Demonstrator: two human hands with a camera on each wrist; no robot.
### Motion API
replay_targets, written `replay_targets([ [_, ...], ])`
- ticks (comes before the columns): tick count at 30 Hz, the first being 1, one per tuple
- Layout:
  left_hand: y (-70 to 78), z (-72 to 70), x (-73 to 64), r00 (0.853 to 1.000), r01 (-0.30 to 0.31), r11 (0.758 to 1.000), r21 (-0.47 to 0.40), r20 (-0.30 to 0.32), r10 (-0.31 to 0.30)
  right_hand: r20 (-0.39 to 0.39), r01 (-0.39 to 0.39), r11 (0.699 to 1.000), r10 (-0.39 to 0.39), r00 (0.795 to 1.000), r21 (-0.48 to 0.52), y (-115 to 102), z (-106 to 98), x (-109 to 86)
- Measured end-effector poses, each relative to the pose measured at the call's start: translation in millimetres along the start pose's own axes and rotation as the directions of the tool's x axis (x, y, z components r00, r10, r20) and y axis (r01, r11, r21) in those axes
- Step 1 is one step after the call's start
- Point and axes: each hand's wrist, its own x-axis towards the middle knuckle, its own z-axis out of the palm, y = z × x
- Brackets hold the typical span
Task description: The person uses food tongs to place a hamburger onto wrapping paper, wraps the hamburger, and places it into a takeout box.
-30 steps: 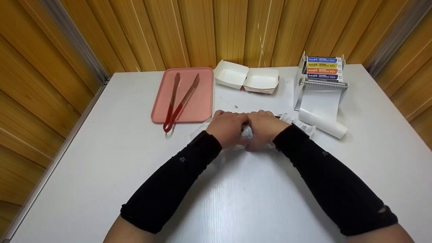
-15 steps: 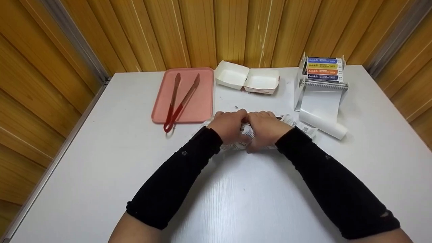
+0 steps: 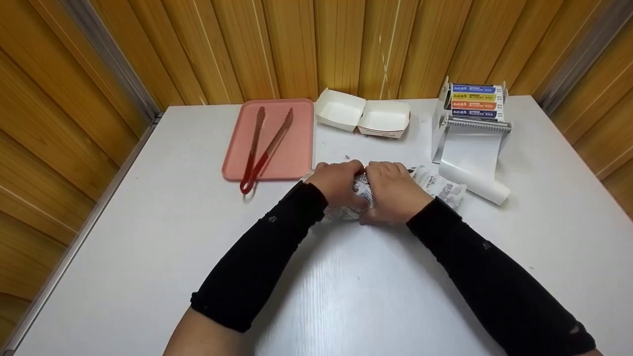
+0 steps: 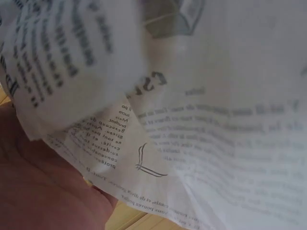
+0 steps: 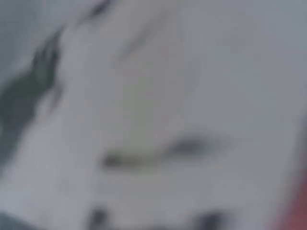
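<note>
At the middle of the table, my left hand [image 3: 339, 184] and right hand [image 3: 393, 193] lie side by side with curled fingers. Both grip a bundle of newsprint-style wrapping paper [image 3: 363, 190]; what it encloses is hidden. A loose end of the paper spreads past my right wrist. In the left wrist view the printed paper [image 4: 230, 129] fills most of the picture, its edge against the left palm [image 4: 53, 187]. The right wrist view is blurred, with pale, dark-marked paper [image 5: 168, 96] very close to the camera.
Behind on the left, red-handled tongs [image 3: 271, 148] lie on a pink tray [image 3: 296, 158]. An opened white food box [image 3: 341, 111] stands against the wooden wall. At the back right is a label dispenser [image 3: 474, 101] with a curled white strip [image 3: 472, 180] hanging towards the paper.
My right hand and forearm have shifted slightly right and nearer, and more of the paper shows beyond that wrist. The left forearm has moved a little to the right. Both hands keep their grip.
</note>
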Motion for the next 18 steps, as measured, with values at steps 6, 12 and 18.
replay_targets([
  [6, 1.2, 0.6, 0.9, 0.999, 0.030, 0.999, -0.026, 0.011, -0.030, 0.043, 0.011, 1.000, -0.011, 0.999, -0.002, -3.6, 4.3, -9.2],
  [12, 0.3, 0.0, 1.7, 0.998, 0.059, 0.997, -0.052, 0.029, -0.058, 0.059, 0.028, 0.999, -0.027, 0.998, -0.024, -6.0, 5.7, -8.3],
  [18, -4.9, 0.4, -0.8, 0.999, 0.037, 0.999, -0.026, 0.040, -0.036, 0.058, 0.020, 0.999, -0.019, 0.998, -0.028, -9.6, 7.1, -6.5],
])
